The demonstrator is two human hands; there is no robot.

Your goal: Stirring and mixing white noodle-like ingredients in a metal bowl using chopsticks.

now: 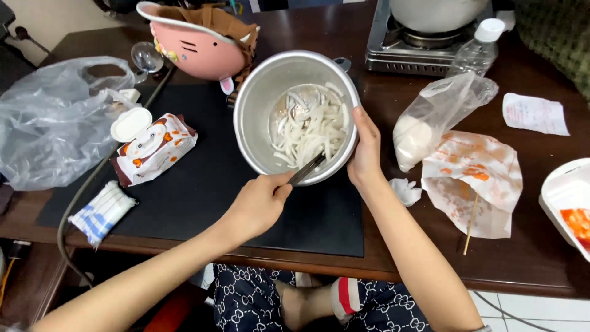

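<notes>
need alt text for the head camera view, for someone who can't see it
Seen from above, a person's left hand holds a dark utensil in a metal bowl of white noodle-like strips, while the right hand grips the bowl's rim. The bowl sits on a black mat on a dark wooden table, among plastic bags and a wet-wipes pack.

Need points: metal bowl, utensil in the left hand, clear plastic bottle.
metal bowl (255, 101), head view, bare inner wall on its left side.
utensil (307, 169), head view, dark shaft between left hand and noodles.
clear plastic bottle (474, 56), head view, middle of its body.
</notes>
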